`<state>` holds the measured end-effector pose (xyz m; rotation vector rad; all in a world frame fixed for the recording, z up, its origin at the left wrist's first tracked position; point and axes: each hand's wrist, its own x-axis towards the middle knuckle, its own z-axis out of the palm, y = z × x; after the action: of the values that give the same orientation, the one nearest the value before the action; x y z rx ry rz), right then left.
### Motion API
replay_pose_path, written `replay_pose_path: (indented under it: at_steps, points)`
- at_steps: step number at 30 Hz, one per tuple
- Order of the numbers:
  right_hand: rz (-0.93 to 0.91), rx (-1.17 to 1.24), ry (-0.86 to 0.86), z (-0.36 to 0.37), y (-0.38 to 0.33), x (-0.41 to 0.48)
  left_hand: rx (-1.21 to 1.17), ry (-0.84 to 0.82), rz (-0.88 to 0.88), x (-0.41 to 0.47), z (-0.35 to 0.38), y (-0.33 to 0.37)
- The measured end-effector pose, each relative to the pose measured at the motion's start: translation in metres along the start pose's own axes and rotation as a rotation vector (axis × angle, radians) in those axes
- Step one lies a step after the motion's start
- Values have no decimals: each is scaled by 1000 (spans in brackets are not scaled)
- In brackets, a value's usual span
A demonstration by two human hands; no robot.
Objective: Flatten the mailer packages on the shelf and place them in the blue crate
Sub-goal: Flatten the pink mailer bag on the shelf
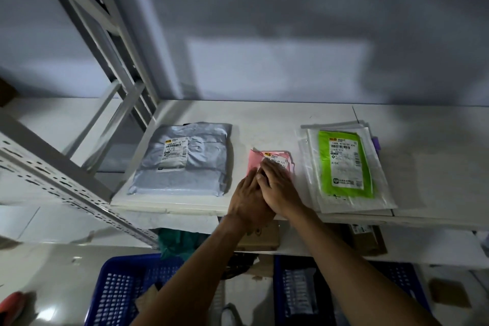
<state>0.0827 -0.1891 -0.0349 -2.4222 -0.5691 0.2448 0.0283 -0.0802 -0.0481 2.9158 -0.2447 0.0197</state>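
A small pink mailer (258, 160) with a white label lies in the middle of the white shelf (264, 119). My left hand (247, 198) and my right hand (277, 185) press flat on its near part, the right overlapping the left, fingers straight. A grey mailer (185, 159) lies to the left. To the right, a green mailer (344, 164) tops a stack of clear and white mailers. Below the shelf stand two blue crates, one at the left (119, 291) and one at the right (397, 280), partly hidden by my arms.
A perforated white shelf upright (66, 190) slants across the left. On the lower shelf sit cardboard boxes (367, 241) and a green bag (174, 243). A red object (13, 304) lies on the floor at the bottom left. The grey wall stands behind.
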Motion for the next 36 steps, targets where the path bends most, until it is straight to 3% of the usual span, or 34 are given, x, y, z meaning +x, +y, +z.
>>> replay_pose_path:
  at_steps: [3, 8, 15, 22, 29, 34, 36]
  points:
    - [42, 47, 39, -8, -6, -5, -65, 39, 36, 2, -17, -5]
    - [-182, -92, 231, 0, -2, -12, -3, 141, 29, -1, -13, -6]
    - [-323, -511, 150, 7, 4, -8, 66, 91, -37, -4, 10, -15]
    - [-411, -643, 32, -1, 2, -4, 67, 16, -57, -1, 5, -14]
    - [-351, -572, 51, -3, -2, -7, 72, 229, 52, 16, -9, -20]
    - [-258, -280, 164, -3, -8, -24, 50, 224, 8, 22, -1, -25]
    - [-202, -206, 114, -3, -9, -34, 34, 218, 34, 21, 6, -30]
